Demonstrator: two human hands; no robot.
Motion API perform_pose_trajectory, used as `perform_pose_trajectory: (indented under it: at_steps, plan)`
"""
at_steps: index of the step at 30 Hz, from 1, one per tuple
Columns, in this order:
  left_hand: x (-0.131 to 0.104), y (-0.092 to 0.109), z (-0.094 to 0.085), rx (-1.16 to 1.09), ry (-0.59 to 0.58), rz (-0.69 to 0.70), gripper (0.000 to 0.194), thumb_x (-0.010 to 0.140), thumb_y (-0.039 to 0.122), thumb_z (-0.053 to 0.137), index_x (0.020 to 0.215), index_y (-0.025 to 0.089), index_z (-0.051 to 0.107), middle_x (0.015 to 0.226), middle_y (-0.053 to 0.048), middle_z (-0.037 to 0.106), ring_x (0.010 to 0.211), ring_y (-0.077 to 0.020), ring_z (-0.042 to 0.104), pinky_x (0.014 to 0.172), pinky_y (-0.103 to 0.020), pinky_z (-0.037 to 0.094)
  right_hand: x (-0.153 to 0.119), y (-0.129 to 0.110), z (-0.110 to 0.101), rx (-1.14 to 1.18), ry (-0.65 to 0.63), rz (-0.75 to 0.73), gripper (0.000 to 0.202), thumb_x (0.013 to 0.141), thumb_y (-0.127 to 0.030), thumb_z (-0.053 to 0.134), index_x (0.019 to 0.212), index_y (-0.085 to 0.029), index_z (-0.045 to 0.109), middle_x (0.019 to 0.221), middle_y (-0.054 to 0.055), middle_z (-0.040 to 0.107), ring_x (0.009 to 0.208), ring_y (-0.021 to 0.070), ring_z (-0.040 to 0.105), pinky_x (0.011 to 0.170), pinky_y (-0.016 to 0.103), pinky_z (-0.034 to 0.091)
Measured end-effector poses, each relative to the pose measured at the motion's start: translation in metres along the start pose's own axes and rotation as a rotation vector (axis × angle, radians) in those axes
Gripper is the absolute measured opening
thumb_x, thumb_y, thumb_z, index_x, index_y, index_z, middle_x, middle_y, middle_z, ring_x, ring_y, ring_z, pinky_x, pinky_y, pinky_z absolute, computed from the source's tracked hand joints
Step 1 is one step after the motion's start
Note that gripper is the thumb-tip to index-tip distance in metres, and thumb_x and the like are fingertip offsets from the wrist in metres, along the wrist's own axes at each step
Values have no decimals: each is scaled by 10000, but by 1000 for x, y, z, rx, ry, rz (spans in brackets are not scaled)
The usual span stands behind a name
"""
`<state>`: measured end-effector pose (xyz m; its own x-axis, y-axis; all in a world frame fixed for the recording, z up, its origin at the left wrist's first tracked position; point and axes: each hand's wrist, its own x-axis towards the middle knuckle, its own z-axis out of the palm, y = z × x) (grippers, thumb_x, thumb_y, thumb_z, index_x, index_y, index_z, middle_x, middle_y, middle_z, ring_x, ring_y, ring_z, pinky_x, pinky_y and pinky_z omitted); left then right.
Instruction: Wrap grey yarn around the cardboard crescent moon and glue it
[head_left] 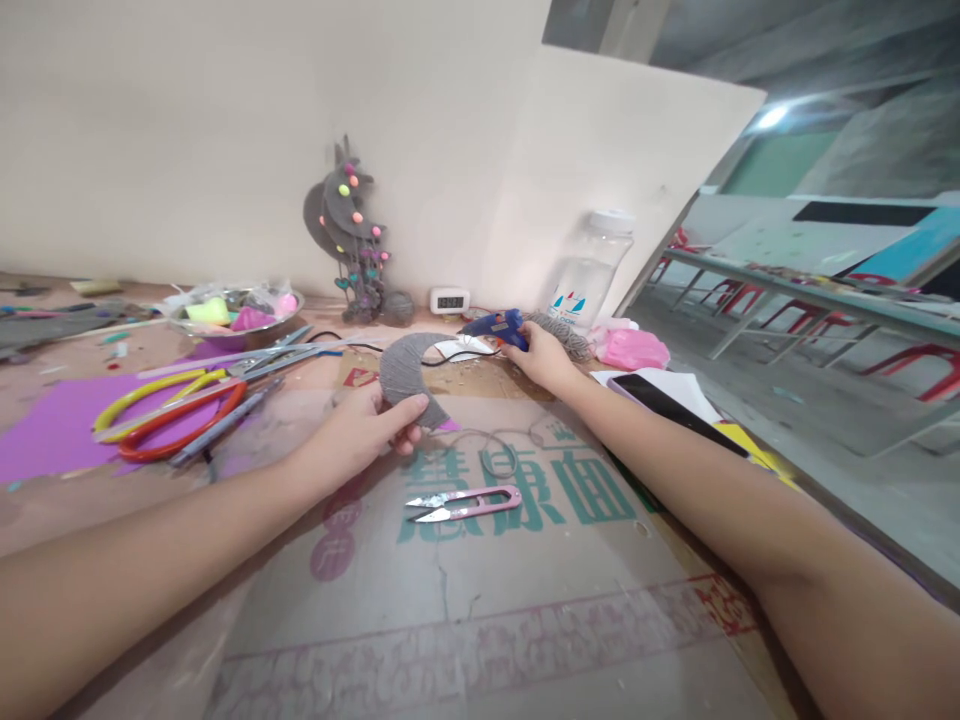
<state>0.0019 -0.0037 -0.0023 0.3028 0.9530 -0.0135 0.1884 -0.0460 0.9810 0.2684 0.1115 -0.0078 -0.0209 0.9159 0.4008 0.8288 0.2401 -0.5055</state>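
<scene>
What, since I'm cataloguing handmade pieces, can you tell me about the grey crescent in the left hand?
The grey crescent looks flat and closely wrapped in grey yarn, its windings running across the curve. A bare pink-purple tip shows at its lower end. Its hollow side faces right in the picture. The left hand pinches its lower part, thumb on the face. A black cord appears to pass behind it. Whether it touches the table is unclear.

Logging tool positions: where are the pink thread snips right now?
In the head view, the pink thread snips lie just below centre, nearer the camera than the grey yarn-wrapped crescent in the left hand.
</scene>
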Motion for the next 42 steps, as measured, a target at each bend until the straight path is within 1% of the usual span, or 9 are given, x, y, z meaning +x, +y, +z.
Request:
perform_pose_trajectory:
  at_steps: [5, 9, 13, 19, 22, 26, 31, 38, 42]
  plan:
    - [-1, 0, 0, 5, 3, 2, 290, 815, 425, 547, 699, 165, 490, 567, 44, 573, 470, -61, 513, 453, -174, 345, -4, -14, -13, 89, 31, -21, 322, 781, -357, 589, 1015, -138, 561, 944, 105, 689, 796, 202, 642, 748, 346, 494]
    - [-1, -1, -1, 5, -3, 13, 288, 818, 425, 544, 706, 165, 493, 574, 43, 576, 481, -64, 520, 457, -174, 349, -6, -35, -30, 524, -79, -5, 215, 814, -378, 565, 850, -166, 576, 830, 82, 705, 642, 163, 651, 623, 309, 532]
    - [-1, 1, -1, 13, 10, -8, 296, 821, 421, 540, 692, 158, 495, 566, 40, 568, 476, -61, 513, 449, -169, 340, -19, -56, -49, 750, -44, -37, 165, 795, -356, 604, 820, -193, 588, 858, 51, 708, 642, 164, 657, 638, 326, 551]
    - [-3, 8, 2, -26, 56, -38, 266, 816, 395, 552, 711, 160, 484, 544, 51, 545, 441, -51, 474, 404, -159, 291, -62, -62, -54, 614, -39, -67, 160, 746, -333, 652, 813, -189, 635, 858, 45, 689, 671, 157, 626, 672, 315, 529]
    - [-4, 10, 4, -80, 116, -54, 263, 805, 390, 559, 703, 163, 476, 531, 57, 527, 429, -52, 450, 403, -162, 293, -84, -58, -51, 508, -118, -47, 199, 768, -383, 622, 784, -185, 629, 709, 31, 654, 629, 149, 601, 661, 306, 514]
    - [-5, 9, 4, -104, 136, -46, 270, 789, 402, 573, 699, 167, 476, 539, 57, 523, 455, -62, 460, 434, -169, 329, -104, -57, -49, 477, -227, -104, 243, 778, -419, 593, 744, -181, 625, 725, 35, 657, 667, 159, 619, 653, 302, 522]
    - [-3, 7, 2, -34, 172, -19, 293, 798, 395, 564, 640, 162, 482, 518, 52, 517, 462, -63, 458, 435, -170, 316, -113, -60, -45, 507, -300, -146, 199, 771, -378, 624, 861, -203, 648, 869, 39, 700, 819, 185, 662, 761, 320, 537]
    - [1, 3, 0, -95, 147, -22, 281, 756, 411, 609, 671, 153, 538, 560, 32, 561, 465, -77, 501, 445, -180, 354, -116, -59, -42, 345, -307, -257, 192, 733, -378, 678, 756, -198, 616, 693, 9, 658, 633, 153, 611, 578, 263, 478]
    - [-1, 6, 1, -76, 171, -49, 295, 778, 398, 582, 619, 155, 529, 497, 25, 554, 390, -66, 450, 390, -178, 318, -116, -61, -43, 306, -331, -284, 231, 726, -402, 683, 734, -184, 607, 665, 11, 625, 614, 142, 572, 563, 254, 449]
